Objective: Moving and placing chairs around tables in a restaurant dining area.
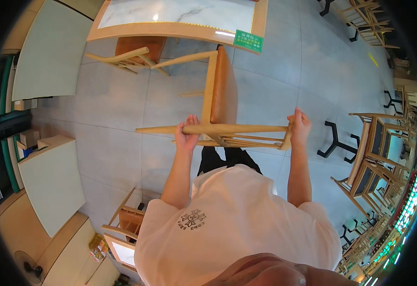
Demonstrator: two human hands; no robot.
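In front of me I hold a wooden chair [251,128] tipped on its side, its orange-brown padded seat [225,90] standing on edge. My left hand [188,134] is wrapped round a long light-wood post of the frame, to the left of the seat. At the backrest end on the right, my right hand [299,126] is closed on the curved top rail. Spindles of the backrest run between the rails. The front legs point left, toward a second chair.
A marble-topped table [180,31] with a green card [248,41] stands ahead, a second chair [137,53] half under it. White partitions [51,52] line the left. Stacked chairs [377,143] and a black table base [338,142] are at right. Another chair [127,219] stands behind left.
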